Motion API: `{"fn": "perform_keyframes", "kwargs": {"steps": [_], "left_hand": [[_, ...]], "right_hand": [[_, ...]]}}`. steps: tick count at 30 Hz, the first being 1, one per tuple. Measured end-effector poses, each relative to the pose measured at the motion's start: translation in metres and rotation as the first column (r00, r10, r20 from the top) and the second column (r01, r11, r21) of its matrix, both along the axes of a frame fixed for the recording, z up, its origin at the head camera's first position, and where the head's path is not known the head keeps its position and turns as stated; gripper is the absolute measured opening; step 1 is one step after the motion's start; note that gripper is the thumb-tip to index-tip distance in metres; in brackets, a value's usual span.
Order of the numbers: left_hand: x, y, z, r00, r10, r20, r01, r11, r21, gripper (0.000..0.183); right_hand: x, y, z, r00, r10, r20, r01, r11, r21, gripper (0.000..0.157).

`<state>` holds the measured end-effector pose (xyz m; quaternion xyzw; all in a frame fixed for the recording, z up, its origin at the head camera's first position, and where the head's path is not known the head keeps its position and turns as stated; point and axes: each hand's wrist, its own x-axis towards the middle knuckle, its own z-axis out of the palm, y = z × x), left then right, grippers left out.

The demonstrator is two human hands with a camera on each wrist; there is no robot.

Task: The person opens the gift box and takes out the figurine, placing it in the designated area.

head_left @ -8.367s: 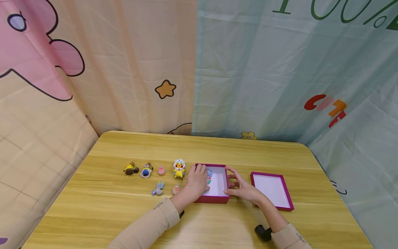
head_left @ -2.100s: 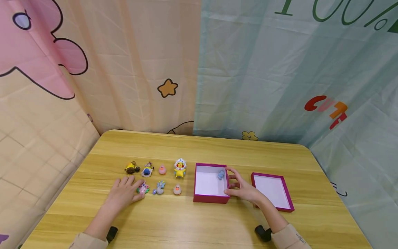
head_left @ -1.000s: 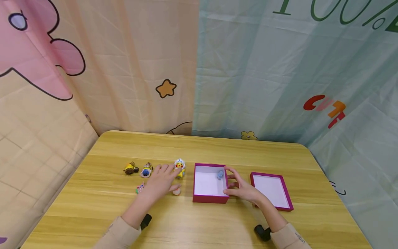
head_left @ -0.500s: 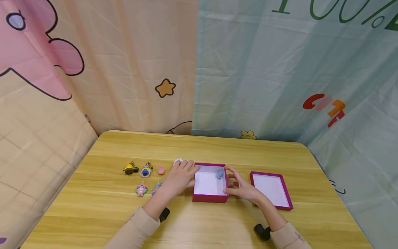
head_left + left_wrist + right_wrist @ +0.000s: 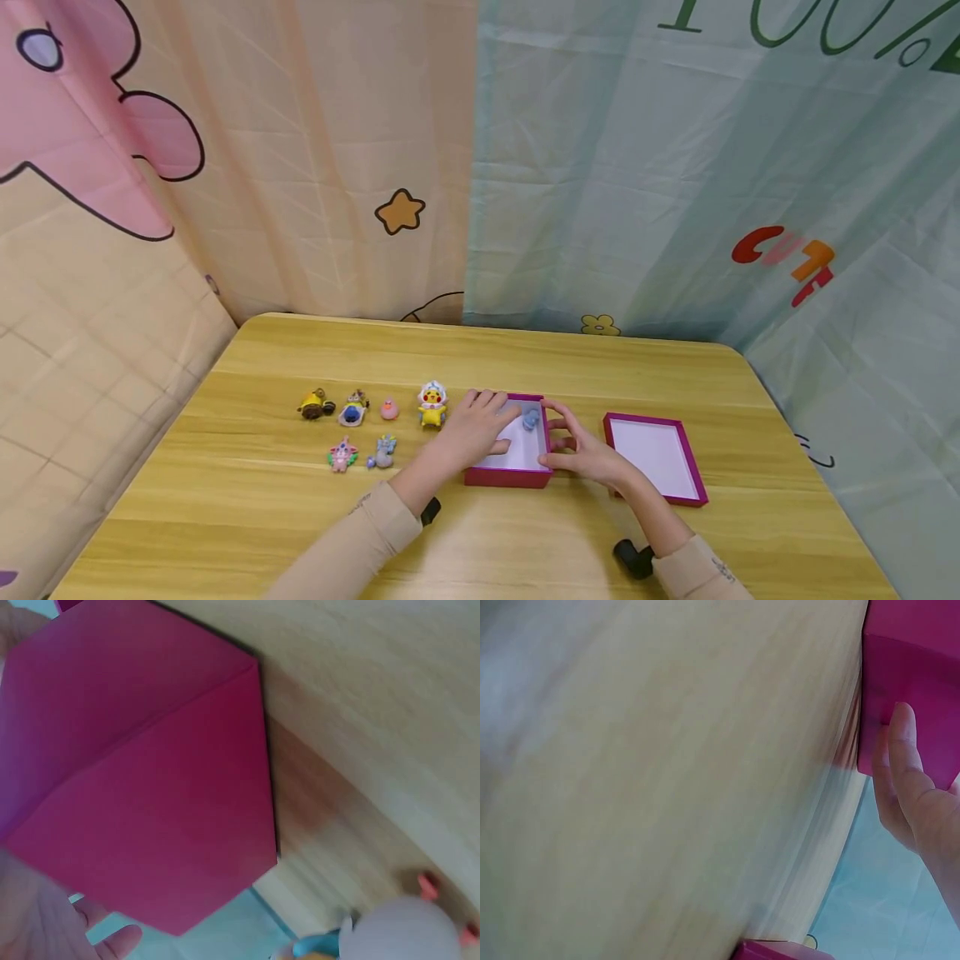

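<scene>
A magenta box (image 5: 507, 477) with a white inside stands on the table. Inside it, near the back right corner, lies a small blue figurine (image 5: 530, 419). My left hand (image 5: 472, 432) reaches over the box's left side with fingers spread, and I see nothing held in it. My right hand (image 5: 581, 450) holds the box at its right wall, thumb near the front corner. Left of the box stand a yellow figurine in a white hood (image 5: 432, 406) and a grey-blue figurine (image 5: 384, 452). A pale round toy (image 5: 401, 934) with orange-red feet shows in the left wrist view; the left arm hides it in the head view.
The magenta-rimmed lid (image 5: 656, 458) lies white side up at right. Further left sit a pink figurine (image 5: 342, 455), a pink duck (image 5: 389, 409), a blue-and-white figurine (image 5: 353, 410) and a yellow-and-brown figurine (image 5: 315, 405). Curtains (image 5: 600, 167) hang behind the table.
The pink figurine now stands on the table, where the left hand set it. Since then the left hand has moved rightward over the toys to the box. The right hand stays at the box.
</scene>
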<state>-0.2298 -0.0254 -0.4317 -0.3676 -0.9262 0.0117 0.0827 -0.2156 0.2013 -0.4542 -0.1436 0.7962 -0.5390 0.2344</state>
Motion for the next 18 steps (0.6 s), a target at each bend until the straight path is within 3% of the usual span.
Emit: {"fn": "perform_keyframes", "kwargs": {"steps": [18], "left_hand": [[-0.013,0.041,-0.022,0.995,0.024,-0.094,-0.036,0.991,-0.126,0.046]], "right_hand": [[-0.001,0.002,-0.002,1.000,0.013,0.003,-0.013,1.000,-0.023,0.080]]}}
